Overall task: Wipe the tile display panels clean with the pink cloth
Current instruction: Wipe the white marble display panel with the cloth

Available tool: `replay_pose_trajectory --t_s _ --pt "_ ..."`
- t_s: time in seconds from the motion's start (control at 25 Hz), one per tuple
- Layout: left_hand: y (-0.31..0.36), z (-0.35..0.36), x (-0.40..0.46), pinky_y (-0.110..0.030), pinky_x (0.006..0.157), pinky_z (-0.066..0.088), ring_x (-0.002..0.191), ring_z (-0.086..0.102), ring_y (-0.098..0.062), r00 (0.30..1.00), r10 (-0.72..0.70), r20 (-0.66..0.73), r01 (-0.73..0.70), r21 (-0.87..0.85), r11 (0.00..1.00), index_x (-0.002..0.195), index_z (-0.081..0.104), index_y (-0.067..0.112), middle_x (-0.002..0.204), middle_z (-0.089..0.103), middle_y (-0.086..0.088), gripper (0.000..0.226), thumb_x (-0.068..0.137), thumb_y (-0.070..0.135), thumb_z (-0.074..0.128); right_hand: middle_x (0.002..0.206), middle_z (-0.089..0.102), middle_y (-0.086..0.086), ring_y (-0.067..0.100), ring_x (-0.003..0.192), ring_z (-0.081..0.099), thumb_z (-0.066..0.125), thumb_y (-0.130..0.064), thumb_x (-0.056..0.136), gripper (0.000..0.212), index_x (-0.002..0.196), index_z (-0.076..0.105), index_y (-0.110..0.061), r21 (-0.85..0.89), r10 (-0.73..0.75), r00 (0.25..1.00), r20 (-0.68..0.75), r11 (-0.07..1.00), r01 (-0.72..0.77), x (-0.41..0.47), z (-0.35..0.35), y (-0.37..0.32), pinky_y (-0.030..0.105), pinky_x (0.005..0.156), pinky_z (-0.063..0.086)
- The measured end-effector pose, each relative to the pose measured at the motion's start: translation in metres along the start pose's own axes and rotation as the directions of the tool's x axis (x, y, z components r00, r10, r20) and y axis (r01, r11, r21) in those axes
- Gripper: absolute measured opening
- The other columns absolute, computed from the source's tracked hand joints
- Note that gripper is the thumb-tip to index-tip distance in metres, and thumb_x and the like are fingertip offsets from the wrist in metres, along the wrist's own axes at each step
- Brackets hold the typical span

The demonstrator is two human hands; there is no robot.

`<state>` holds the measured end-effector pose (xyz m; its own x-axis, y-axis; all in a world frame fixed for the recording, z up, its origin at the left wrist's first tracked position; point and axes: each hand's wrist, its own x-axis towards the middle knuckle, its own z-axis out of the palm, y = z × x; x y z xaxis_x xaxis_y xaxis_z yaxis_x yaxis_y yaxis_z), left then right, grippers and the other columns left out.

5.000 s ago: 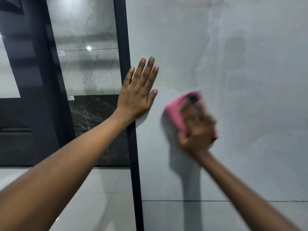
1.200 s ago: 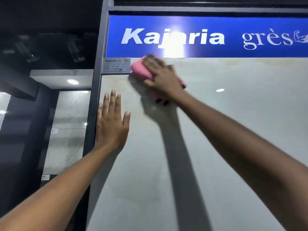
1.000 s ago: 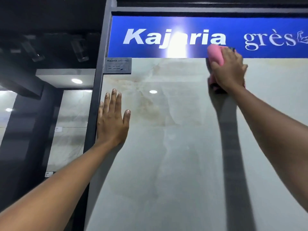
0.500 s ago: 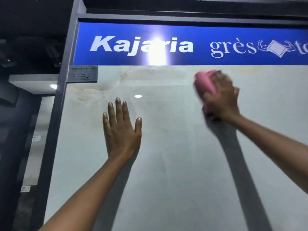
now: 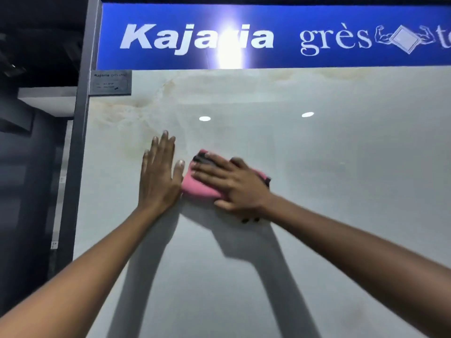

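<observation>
- Our tile panel (image 5: 317, 191) meets a grey frame (image 5: 81, 147) leftward and a blue sign (image 5: 317, 18) above; bare tile spreads rightward and below.
- Our left hand (image 5: 158, 176) lies flat, fingers straight, holding nothing.
- Our right hand (image 5: 231, 184) presses the pink cloth (image 5: 199, 189) flat on the panel, just beside the left thumb.

The single head camera sits close to the tile panel (image 5: 317, 191), facing it and tilted slightly upward.
</observation>
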<state>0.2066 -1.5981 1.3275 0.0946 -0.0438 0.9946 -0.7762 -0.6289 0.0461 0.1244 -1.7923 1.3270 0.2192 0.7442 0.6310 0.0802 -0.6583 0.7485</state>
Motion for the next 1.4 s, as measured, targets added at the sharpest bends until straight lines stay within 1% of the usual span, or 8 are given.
replay_pose_trajectory --t_s 0.12,0.32,0.48,0.6,0.76,1.0,1.24,1.4 --pt "0.007 0.011 -0.038 -0.033 0.119 -0.001 0.150 0.003 -0.015 0.997 0.076 0.019 -0.078 0.112 0.991 0.153 0.026 0.023 0.162 0.013 0.008 0.061 0.094 0.041 0.027 0.152 0.041 0.006 0.026 0.141 0.036 0.044 -0.042 0.074 0.072 0.142 0.050 -0.018 0.064 0.389 0.907 -0.161 0.921 -0.384 -0.010 -0.025 0.086 0.045 0.104 0.034" --pt "-0.002 0.019 -0.051 -0.033 0.120 -0.005 0.150 -0.001 -0.013 0.997 0.080 -0.002 -0.077 0.221 0.972 0.153 0.023 0.028 0.162 0.010 0.011 0.058 0.096 0.039 0.026 0.160 0.022 -0.007 0.017 0.148 0.016 0.044 -0.034 0.083 0.067 0.150 0.034 -0.029 0.170 0.892 0.392 -0.227 0.432 -0.886 -0.041 -0.080 0.175 0.050 0.112 0.018" --pt "-0.001 0.020 -0.053 -0.033 0.119 -0.005 0.150 -0.001 -0.014 0.997 0.077 0.021 -0.080 0.245 0.966 0.153 0.023 0.028 0.162 0.009 0.010 0.059 0.096 0.038 0.026 0.156 0.035 0.000 0.020 0.146 0.026 0.043 -0.041 0.073 0.075 0.146 0.043 -0.022 0.170 0.703 0.687 -0.184 0.712 -0.682 -0.049 -0.029 0.056 0.047 0.108 0.029" --pt "-0.001 0.009 -0.048 -0.039 0.119 -0.003 0.150 -0.001 -0.017 0.990 0.096 0.104 -0.117 0.211 0.970 0.154 0.023 0.026 0.163 0.009 0.007 0.063 0.093 0.042 0.028 0.152 0.041 0.002 0.027 0.143 0.032 0.046 -0.040 0.071 0.073 0.141 0.051 -0.019 0.022 0.097 0.995 0.025 0.995 -0.097 -0.093 0.011 -0.085 0.038 0.094 0.032" --pt "0.008 0.004 -0.097 -0.033 0.119 -0.004 0.150 0.003 -0.017 0.996 0.053 0.076 -0.056 0.047 0.997 0.151 0.031 0.020 0.162 0.015 0.004 0.059 0.094 0.033 0.034 0.148 0.046 0.008 0.031 0.138 0.041 0.047 -0.035 0.069 0.074 0.139 0.053 -0.016 0.014 0.151 0.989 0.003 0.988 -0.151 -0.103 -0.002 -0.031 0.040 0.098 0.038" --pt "-0.003 0.024 -0.154 -0.041 0.120 0.002 0.151 0.003 -0.020 0.996 0.053 0.071 -0.068 0.218 0.974 0.153 0.026 0.025 0.162 0.014 0.004 0.058 0.096 0.031 0.033 0.157 0.030 -0.008 0.021 0.146 0.022 0.043 -0.035 0.075 0.074 0.148 0.039 -0.027 0.088 0.839 0.502 -0.211 0.528 -0.845 -0.113 -0.060 0.096 0.042 0.105 0.024" --pt "0.001 0.016 -0.155 -0.040 0.119 0.000 0.150 0.005 -0.023 0.991 0.082 0.104 -0.097 0.156 0.983 0.152 0.030 0.023 0.162 0.016 0.000 0.058 0.095 0.030 0.034 0.149 0.045 0.004 0.030 0.142 0.035 0.054 -0.035 0.073 0.070 0.141 0.051 -0.017 0.030 0.348 0.937 -0.034 0.937 -0.347 -0.150 0.029 -0.152 0.045 0.104 0.035" --pt "0.007 0.006 -0.186 -0.040 0.120 0.000 0.150 0.006 -0.024 0.995 -0.027 0.094 0.029 -0.021 0.999 0.150 0.034 0.018 0.161 0.019 -0.005 0.058 0.093 0.024 0.041 0.150 0.043 0.003 0.029 0.141 0.036 0.056 -0.030 0.075 0.068 0.142 0.051 -0.019 0.063 0.013 0.986 0.167 0.998 -0.023 -0.176 0.027 -0.182 0.042 0.105 0.030"
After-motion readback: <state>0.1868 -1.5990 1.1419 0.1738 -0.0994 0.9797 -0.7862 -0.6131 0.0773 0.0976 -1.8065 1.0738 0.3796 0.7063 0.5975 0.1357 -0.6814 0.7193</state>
